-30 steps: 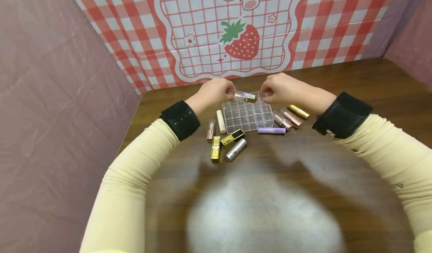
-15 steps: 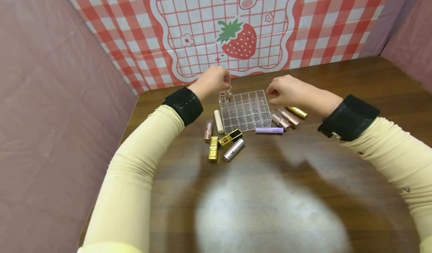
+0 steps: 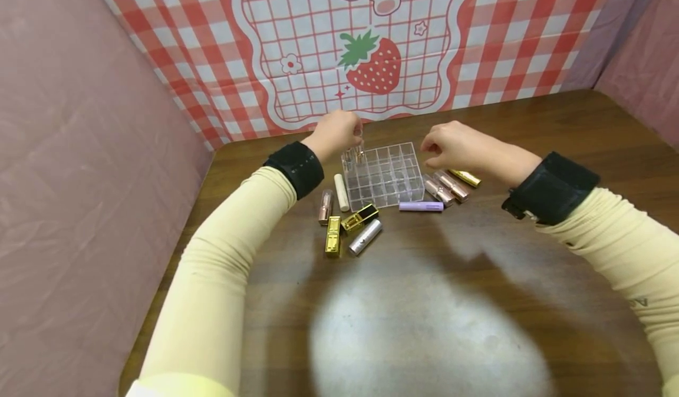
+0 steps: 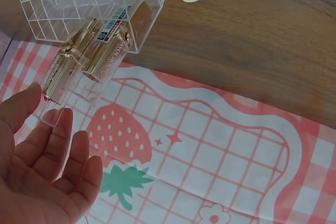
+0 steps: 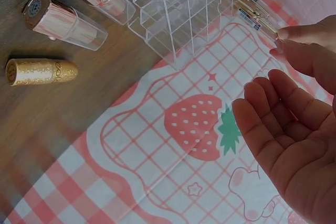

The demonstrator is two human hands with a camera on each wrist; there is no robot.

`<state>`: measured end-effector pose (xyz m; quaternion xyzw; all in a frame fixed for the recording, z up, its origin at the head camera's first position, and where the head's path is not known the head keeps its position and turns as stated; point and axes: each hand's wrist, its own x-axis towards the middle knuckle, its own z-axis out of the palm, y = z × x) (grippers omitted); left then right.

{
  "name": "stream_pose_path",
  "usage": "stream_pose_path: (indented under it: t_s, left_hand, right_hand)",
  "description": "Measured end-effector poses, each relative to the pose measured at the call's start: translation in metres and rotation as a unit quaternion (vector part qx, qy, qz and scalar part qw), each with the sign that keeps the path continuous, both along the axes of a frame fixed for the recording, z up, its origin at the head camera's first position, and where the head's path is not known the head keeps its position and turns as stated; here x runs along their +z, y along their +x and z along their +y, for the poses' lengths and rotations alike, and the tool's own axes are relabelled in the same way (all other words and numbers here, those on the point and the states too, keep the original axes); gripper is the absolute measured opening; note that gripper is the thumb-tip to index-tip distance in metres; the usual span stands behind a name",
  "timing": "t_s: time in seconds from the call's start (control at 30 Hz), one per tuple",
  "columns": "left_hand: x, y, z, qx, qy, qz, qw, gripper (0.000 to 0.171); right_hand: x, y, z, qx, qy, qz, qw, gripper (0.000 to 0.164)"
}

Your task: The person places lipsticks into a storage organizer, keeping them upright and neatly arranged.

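A clear acrylic lipstick organizer point(image 3: 384, 176) with a grid of compartments stands on the table near the back cloth. At its back left corner my left hand point(image 3: 336, 133) pinches the clear end of a gold lipstick point(image 4: 67, 61), whose other end is in a compartment. Beside it, a second gold lipstick point(image 4: 109, 48) with a barcode label stands in the corner compartment. Off the organizer's right side hovers my right hand point(image 3: 457, 148), its fingers loosely curled and holding nothing; the right wrist view shows its palm point(image 5: 299, 156) bare.
Right of the organizer lie a gold tube point(image 5: 42, 72), two pink lipsticks point(image 3: 444, 188) and a purple tube point(image 3: 421, 207). To the left and front are a cream tube point(image 3: 341, 192), a pink lipstick point(image 3: 326, 207), gold lipsticks point(image 3: 333, 236) and a silver tube point(image 3: 365, 237).
My left hand has turned the lipstick from lying flat above the organizer to standing in the back left, then lowered it slightly. My right hand has drawn a little away to the right.
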<state>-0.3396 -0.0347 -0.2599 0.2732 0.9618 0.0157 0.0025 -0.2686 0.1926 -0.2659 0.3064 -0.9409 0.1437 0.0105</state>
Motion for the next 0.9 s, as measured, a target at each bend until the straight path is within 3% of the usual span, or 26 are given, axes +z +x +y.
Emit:
stream_pose_path:
  t_s: [0.6, 0.9]
  left_hand:
    - [-0.018, -0.005, 0.003, 0.008, -0.025, -0.007, 0.9996, 0.022]
    - [-0.019, -0.004, 0.003, 0.009, -0.021, -0.013, 0.9997, 0.024]
  right_hand:
    - [-0.008, 0.001, 0.007, -0.008, -0.004, -0.008, 1.000, 0.020]
    - [-0.011, 0.003, 0.011, -0.008, 0.001, -0.011, 1.000, 0.020]
